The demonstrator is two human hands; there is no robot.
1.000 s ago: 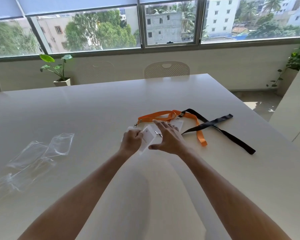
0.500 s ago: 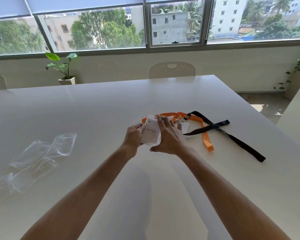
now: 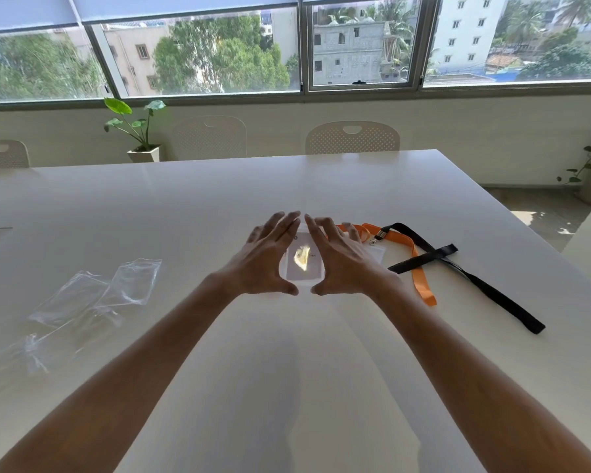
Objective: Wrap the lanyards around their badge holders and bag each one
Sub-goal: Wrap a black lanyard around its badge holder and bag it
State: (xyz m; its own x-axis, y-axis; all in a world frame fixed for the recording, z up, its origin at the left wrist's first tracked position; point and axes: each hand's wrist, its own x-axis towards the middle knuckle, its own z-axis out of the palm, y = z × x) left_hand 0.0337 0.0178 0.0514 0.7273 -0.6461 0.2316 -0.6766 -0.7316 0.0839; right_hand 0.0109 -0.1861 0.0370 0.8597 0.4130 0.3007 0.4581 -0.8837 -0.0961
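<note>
Head view: both hands' spread fingers [image 3: 280, 230] frame a badge holder [image 3: 302, 264], steadying it; orange lanyard [image 3: 420, 268] at three o'clock.

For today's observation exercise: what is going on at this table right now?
A person frames a badge holder between the left hand and right hand, fingers spread. An orange lanyard and a black lanyard lie crossed and unwrapped on the white table. The clear bags sit untouched on the left.
</note>
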